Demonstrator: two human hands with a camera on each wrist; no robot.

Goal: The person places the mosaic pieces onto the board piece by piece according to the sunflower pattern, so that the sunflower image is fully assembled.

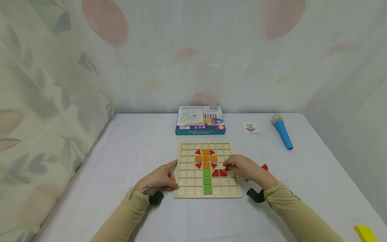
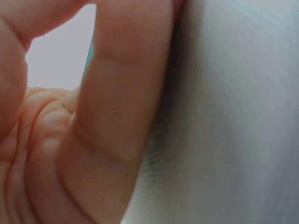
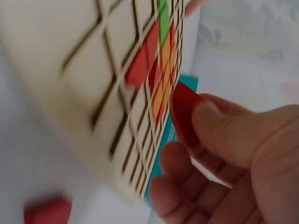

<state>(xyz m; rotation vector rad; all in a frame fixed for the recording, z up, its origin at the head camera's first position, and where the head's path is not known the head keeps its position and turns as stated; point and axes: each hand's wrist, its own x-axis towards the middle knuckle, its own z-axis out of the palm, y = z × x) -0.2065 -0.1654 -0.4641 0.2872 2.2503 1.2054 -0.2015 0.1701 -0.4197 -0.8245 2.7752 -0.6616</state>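
Note:
A wooden grid board [image 1: 190,181] lies on the white table. My left hand [image 1: 160,176] touches its left edge, thumb and index finger spread apart along the rim. Over the board's right side, my right hand [image 1: 245,166] pinches a red piece with a curved edge [image 3: 183,112] between thumb and fingers, raised off the cells. Set in the board are green squares [image 1: 207,181] in a column, orange squares [image 1: 206,165] around an orange circle [image 1: 206,158], small red triangles [image 1: 198,165], and two red quarter-circles [image 1: 219,173] side by side. In the left wrist view, fingers hide the board.
Behind the board stands a game box [image 1: 201,131] with a paper on top. A small pattern card [image 1: 250,127] and a blue toy microphone [image 1: 283,132] lie at the back right. Another red piece [image 1: 264,167] is partly behind my right forearm. A yellow block [image 1: 366,233] sits front right.

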